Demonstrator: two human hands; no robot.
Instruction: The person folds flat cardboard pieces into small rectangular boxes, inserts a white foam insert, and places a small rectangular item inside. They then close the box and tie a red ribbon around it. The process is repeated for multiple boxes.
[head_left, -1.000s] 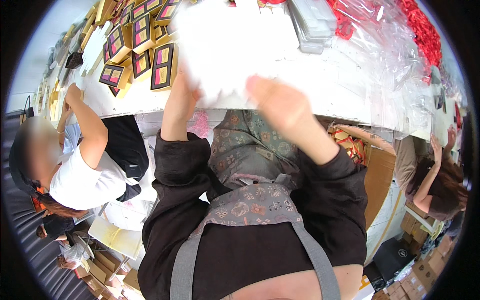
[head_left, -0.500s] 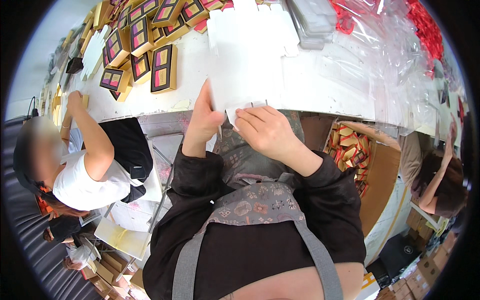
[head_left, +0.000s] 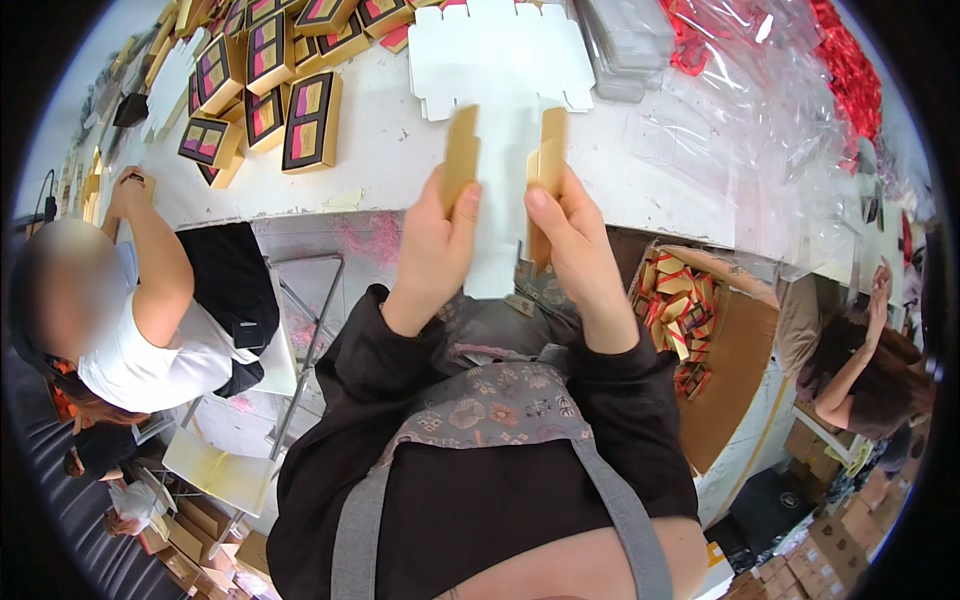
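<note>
Between my hands is a folding-carton blank [head_left: 498, 235], white inside and gold outside, its two long sides bent upward. My left hand [head_left: 438, 245] grips the left gold side, thumb on the inner face. On the opposite side, my right hand [head_left: 578, 245] pinches the gold wall between thumb and fingers. The near end of the blank hangs past the table edge, above my patterned apron [head_left: 485, 405]. Just beyond lies a stack of flat white blanks [head_left: 500, 55] with notched edges.
Gold boxes [head_left: 311, 122] with dark-framed tops are piled at the far left. Clear plastic covers [head_left: 618, 45] and a clear bag [head_left: 760, 90] lie right. Below stands a cardboard carton [head_left: 735, 370] of small red-and-gold pieces. A co-worker [head_left: 150, 330] sits left, another person [head_left: 865, 350] right.
My hands have moved apart to opposite sides of the blank. Its gold sides now stand up and its white inside faces me. The view has shifted slightly.
</note>
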